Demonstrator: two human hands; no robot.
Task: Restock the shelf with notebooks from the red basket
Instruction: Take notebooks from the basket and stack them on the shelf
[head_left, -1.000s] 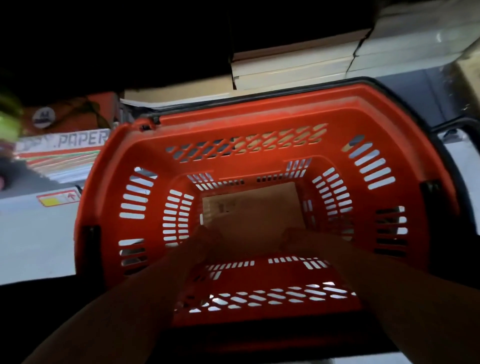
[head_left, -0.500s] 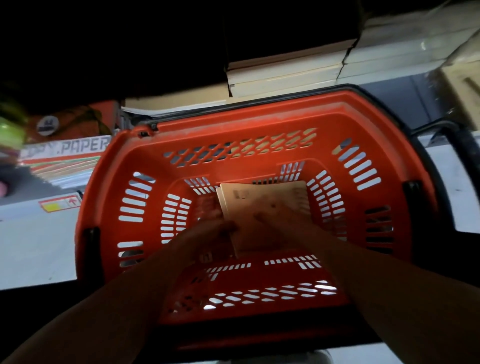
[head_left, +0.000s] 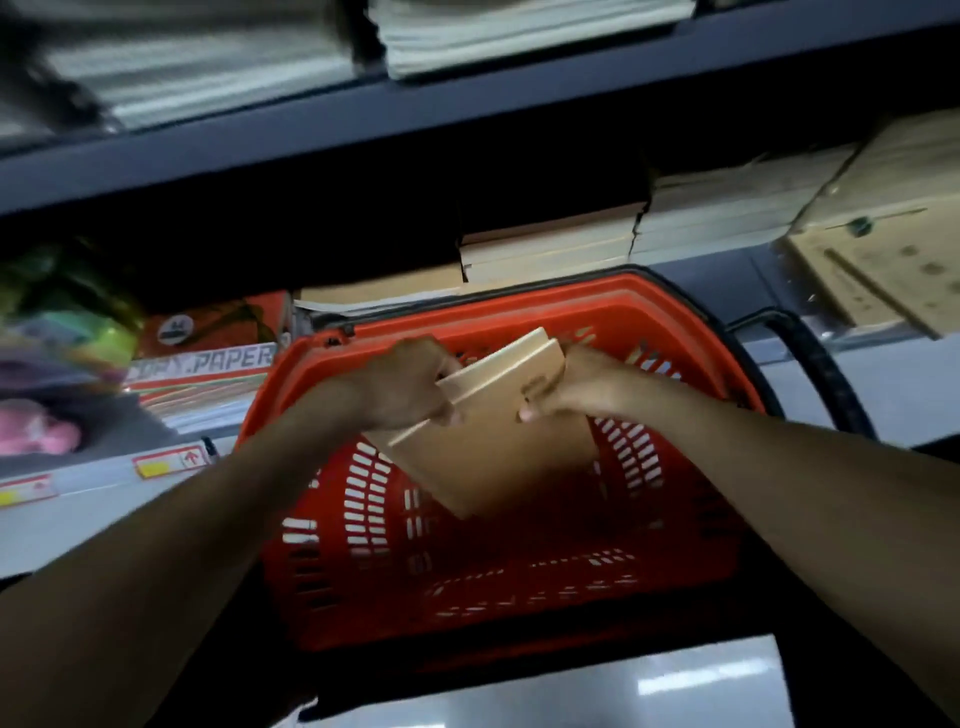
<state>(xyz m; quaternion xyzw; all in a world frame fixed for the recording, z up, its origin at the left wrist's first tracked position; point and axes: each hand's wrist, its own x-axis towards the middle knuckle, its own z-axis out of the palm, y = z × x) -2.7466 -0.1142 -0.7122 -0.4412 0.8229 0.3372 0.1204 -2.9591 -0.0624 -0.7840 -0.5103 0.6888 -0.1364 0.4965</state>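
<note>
Two or three brown-covered notebooks (head_left: 493, 447) are held as a tilted stack above the red basket (head_left: 395, 582). My left hand (head_left: 410, 384) grips the stack's left edge, and my right hand (head_left: 566, 387) grips its right edge with the thumb on the cover. The basket's inside below the stack looks bare where it shows. Behind the basket, a dark shelf (head_left: 727, 270) carries stacks of similar notebooks (head_left: 550, 244).
Reams of copy paper (head_left: 208, 374) lie on the lower shelf at the left, beside blurred colourful packets (head_left: 57, 332). An upper shelf board (head_left: 415, 109) carries more paper stacks. Brown cardboard items (head_left: 883, 249) sit at the right. The basket's black handle (head_left: 810, 358) hangs at its right side.
Both hands reached into the basket bottom, took hold of the notebooks and lifted them up out of the basket. The view has tipped upward and shows more of the shelves.
</note>
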